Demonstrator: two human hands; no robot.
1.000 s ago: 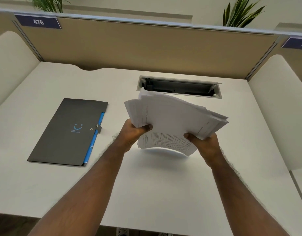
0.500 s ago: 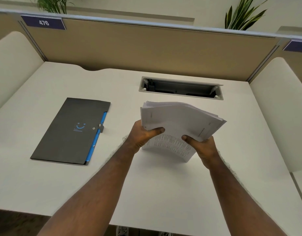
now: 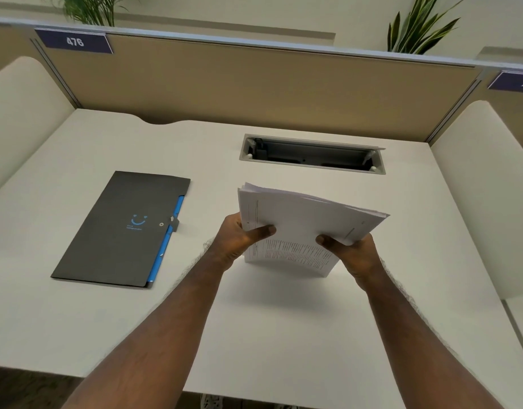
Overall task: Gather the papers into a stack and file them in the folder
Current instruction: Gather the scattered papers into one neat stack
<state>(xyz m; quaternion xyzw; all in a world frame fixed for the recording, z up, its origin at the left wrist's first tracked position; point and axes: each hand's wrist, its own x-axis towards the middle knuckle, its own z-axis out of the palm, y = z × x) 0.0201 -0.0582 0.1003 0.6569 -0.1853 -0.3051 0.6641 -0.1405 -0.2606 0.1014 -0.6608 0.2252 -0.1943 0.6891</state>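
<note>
Okay, both hands clamped on the stack of papers (image 3: 301, 222), one at each side. Left hand (image 3: 239, 240) grips the left edge, thumb across the top sheet, fingers hidden underneath. Right hand (image 3: 353, 250) grips the right side the same way, thumb on top. Stack is stood on its near edge, tilted away from the person, bottom edge touching or just above the desk (image 3: 283, 335); cannot tell which. Printed text visible on the sheet facing the camera, too small to read. Top edges of the sheets are uneven, a few poking out at the far left corner and along the right.

Stack sits around the middle of the desk, slightly right of centre. Dark grey folder (image 3: 121, 228) lies flat toward the left side of the desk, closed, well apart from the papers, with a blue strip showing along its right edge and a small blue smile logo on the cover. Open cable tray (image 3: 311, 154) is recessed in the desk near the far edge, just beyond the stack. Tan partition (image 3: 254, 84) runs along the far edge, label reading 476 (image 3: 74, 41) at its top left corner. Plant (image 3: 416, 28) leaves show behind it at the right.
</note>
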